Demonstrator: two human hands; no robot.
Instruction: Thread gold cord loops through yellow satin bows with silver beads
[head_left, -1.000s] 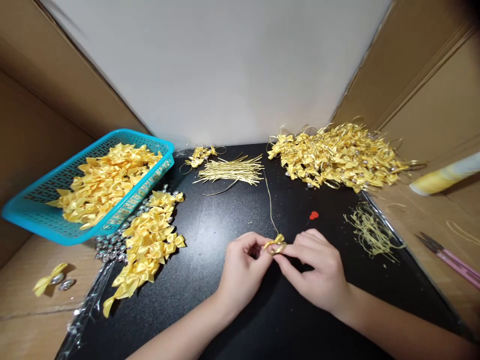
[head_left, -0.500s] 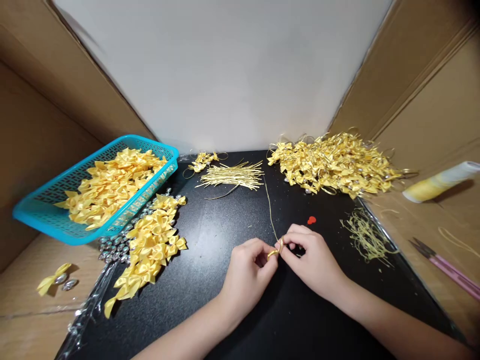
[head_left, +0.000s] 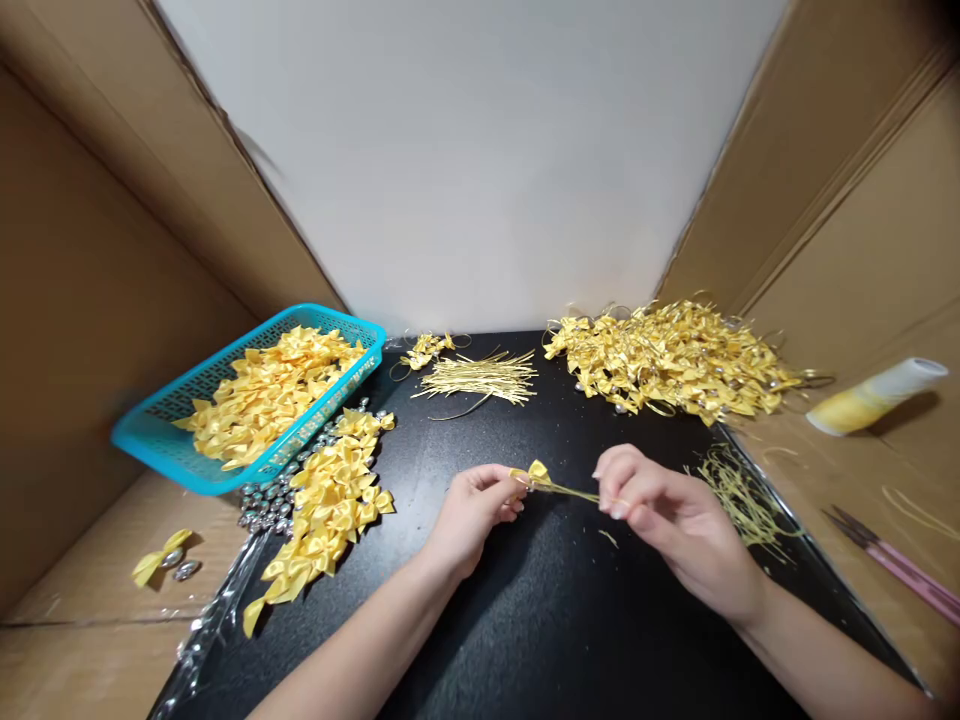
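My left hand pinches a small yellow ribbon bow over the middle of the black board. Gold cord runs from the bow across to my right hand, whose thumb and fingers close on its far end. Between the two hands the cord looks taut, in what seem to be two strands. A short cord scrap lies on the board below my right hand. Beyond my hands rests a bundle of cut gold cords.
A blue basket of yellow bows stands left, beside loose bows and silver beads. Corded bows are heaped back right. Cord scraps, pink-handled scissors and a yellow-white roll lie right.
My hands have moved apart, the right one going right with the cord. The bow now shows at my left fingertips. My right hand hides the red pieces. The view has shifted slightly.
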